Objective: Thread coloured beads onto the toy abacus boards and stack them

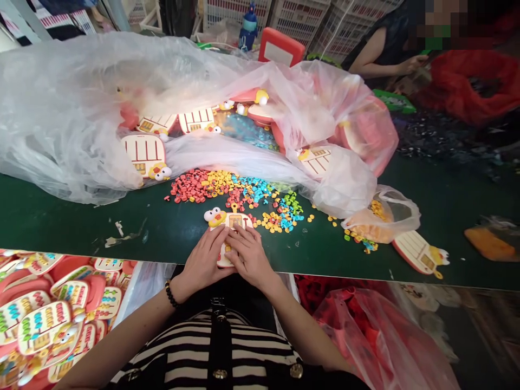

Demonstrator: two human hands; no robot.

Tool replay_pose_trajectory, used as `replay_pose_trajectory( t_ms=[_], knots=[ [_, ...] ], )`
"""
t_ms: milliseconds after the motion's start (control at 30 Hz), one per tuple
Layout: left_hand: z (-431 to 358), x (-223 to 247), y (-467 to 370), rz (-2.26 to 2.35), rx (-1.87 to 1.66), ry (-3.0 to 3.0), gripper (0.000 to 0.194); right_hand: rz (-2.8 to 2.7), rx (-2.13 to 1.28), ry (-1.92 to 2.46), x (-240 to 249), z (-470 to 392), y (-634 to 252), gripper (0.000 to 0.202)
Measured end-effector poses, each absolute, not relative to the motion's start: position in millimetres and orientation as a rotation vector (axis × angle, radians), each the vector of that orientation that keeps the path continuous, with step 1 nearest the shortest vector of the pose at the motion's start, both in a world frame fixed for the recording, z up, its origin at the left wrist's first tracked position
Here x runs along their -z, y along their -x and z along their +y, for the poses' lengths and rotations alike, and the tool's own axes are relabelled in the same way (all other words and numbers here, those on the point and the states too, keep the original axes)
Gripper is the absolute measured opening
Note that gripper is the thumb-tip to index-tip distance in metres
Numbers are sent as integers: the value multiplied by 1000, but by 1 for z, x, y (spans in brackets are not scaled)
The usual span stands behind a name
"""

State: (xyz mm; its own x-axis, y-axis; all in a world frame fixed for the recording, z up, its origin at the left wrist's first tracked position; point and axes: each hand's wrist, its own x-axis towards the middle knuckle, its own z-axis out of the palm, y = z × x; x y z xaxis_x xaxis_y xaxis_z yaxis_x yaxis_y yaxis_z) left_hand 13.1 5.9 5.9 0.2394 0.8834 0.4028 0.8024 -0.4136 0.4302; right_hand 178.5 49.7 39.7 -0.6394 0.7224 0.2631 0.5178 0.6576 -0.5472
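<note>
A cream, duck-faced toy board (234, 220) with a pink-red edge lies at the near edge of the green table, its big white eyes and yellow beak pointing left. Across it from the left side rests my left hand (204, 261), closed around that side with the thumb hidden. My right hand (252, 259) grips the opposite side, its fingers bent over the board's face and meeting the left fingertips. Yellow pieces show between the hands. Just beyond the board spreads a pile of small red pieces (189, 187), yellow pieces (219, 181), blue pieces (258, 189) and green pieces (293, 203).
Large clear plastic bags (73, 119) holding more boards cover the table's far side. A small bag of yellow pieces (371, 222) and another board (416, 252) lie right. Filled boards (44, 325) are heaped lower left. A co-worker's arm (376, 57) shows at upper right.
</note>
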Motion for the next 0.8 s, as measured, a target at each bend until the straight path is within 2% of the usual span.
replay_pose_trajectory(
  t_ms=[100,267,367,567,800],
  knots=[
    [6,-8,-12,1563,-806,-2431,74,-2174,-591,1013,-41,52,-192,26],
    [6,-11,-12,1567,-749,-2496,65,-1783,-366,1509,-30,63,-228,19],
    [6,-12,-14,1585,-787,-2500,63,-1850,-366,1624,-21,69,-241,21],
    [6,-10,-17,1708,-866,-2428,53,-2029,-351,1498,-33,109,-244,22],
    [5,-8,-15,1666,-851,-2373,60,-2156,-273,1663,-45,166,-230,15]
  ],
)
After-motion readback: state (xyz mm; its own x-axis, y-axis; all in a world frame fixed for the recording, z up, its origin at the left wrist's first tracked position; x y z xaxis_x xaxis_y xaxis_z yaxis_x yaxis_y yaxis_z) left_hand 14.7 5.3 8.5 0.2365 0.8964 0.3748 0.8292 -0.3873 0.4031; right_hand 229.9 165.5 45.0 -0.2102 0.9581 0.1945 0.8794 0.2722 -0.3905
